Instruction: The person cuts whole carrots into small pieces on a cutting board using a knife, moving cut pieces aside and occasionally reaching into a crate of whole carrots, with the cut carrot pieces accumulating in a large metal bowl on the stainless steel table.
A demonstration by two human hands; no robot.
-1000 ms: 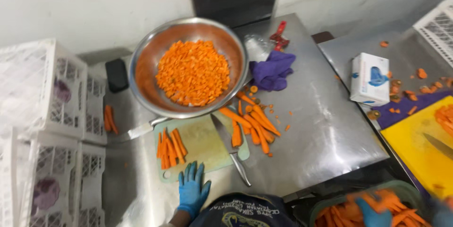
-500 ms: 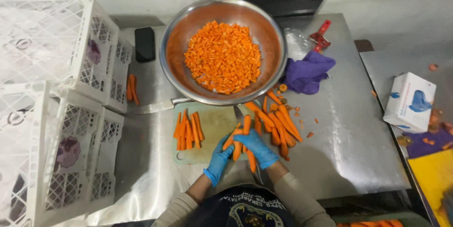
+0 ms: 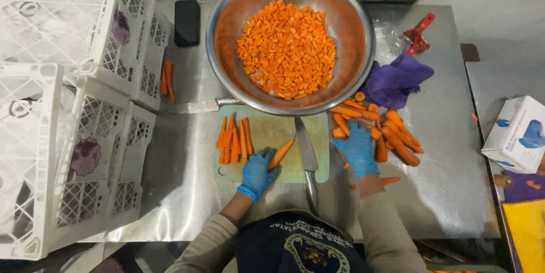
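The left hand (image 3: pixel 258 172) is clamped on 1 carrot piece (image 3: pixel 281 154) lying on the cutting board (image 3: pixel 272 131); the right hand (image 3: pixel 357 147) rests open-fingered on the carrot pile (image 3: pixel 392 134). Stiff, light, possibly slick: best gripped mid-length.

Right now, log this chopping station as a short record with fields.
surface: steel table
left hand: blue-gloved, holds a carrot piece on the cutting board
right hand: blue-gloved, on the pile of carrots right of the board
knife: lies on the board, unheld
cut sticks: on the board's left
bowl: metal, holds diced carrot
crates: white, stacked at left
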